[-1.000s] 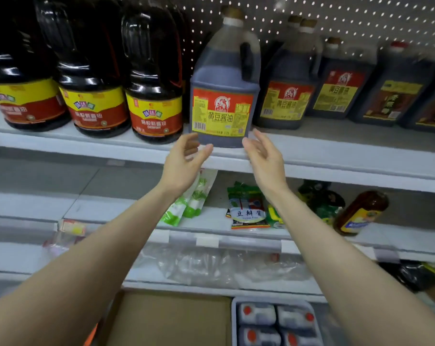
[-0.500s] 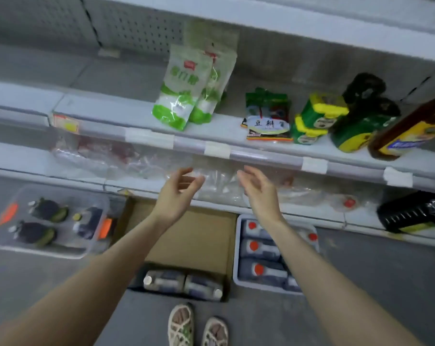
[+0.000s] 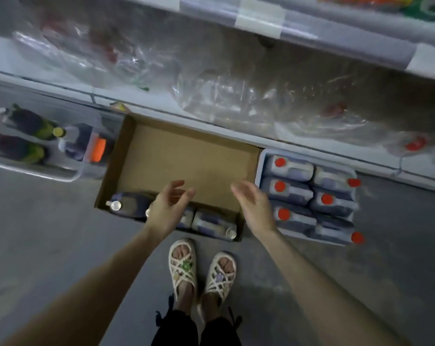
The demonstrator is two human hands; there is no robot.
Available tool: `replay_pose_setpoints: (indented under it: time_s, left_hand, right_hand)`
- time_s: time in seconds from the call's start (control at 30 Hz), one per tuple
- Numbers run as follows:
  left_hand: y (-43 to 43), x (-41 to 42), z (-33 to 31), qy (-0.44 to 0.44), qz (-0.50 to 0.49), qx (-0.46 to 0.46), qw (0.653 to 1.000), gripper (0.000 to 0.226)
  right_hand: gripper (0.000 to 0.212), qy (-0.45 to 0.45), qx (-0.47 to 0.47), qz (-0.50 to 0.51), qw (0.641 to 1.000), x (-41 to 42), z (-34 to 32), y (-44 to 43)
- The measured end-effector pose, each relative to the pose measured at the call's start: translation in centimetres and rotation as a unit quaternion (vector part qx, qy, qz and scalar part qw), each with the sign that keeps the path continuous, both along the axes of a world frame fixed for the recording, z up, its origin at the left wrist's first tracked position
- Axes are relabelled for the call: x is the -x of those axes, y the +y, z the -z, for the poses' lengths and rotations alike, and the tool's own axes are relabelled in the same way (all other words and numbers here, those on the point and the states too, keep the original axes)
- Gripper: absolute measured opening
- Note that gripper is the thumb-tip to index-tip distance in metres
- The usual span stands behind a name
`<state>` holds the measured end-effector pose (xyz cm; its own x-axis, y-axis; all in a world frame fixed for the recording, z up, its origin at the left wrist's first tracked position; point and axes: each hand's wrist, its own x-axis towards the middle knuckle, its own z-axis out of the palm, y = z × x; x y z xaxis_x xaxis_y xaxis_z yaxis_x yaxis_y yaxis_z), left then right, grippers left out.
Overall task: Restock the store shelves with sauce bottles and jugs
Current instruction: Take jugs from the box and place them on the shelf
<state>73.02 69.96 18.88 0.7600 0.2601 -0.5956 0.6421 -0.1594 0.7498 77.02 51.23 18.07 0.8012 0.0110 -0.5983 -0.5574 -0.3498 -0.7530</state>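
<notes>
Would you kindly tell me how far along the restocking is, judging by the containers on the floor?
Done: the cardboard box is mostly bare, with only a row of jugs at its near edge. In hand: nothing; the left hand and right hand hang open over the box. Left: those jugs, six red-capped jugs in the white tray, and bottles in the clear bin.

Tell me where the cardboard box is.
Head view, centre: the cardboard box sits on the floor by the bottom shelf, between a clear bin on its left and a tray of red-capped jugs on its right.
</notes>
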Motion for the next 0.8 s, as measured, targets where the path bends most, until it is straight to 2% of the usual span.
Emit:
replay_pose_setpoints:
  time_s: [0.23, 0.43, 0.67, 0.8]
  left_hand:
    - [4.5, 3.6, 6.5, 0.038, -0.027, -0.016, 0.999, 0.030]
    - [12.2, 6.0, 11.3, 0.075, -0.052, -0.045, 0.995, 0.041]
    - [20.3, 7.8, 17.0, 0.075, 0.030, -0.130, 0.988, 0.047]
    - [22.4, 7.7, 19.9, 0.096, 0.102, -0.104, 0.985, 0.055]
  right_hand:
    - [0.044, 0.077, -0.002, -0.043, 0.996, 3.0, 5.8, 4.8]
    - [0.043, 0.104, -0.004, -0.039, 0.994, 5.0, 10.1, 12.6]
    - [0.042, 0.130, -0.043, -0.040, 0.990, 7.0, 15.4, 22.9]
    - [0.048, 0.154, -0.055, -0.050, 0.985, 7.8, 17.6, 26.6]
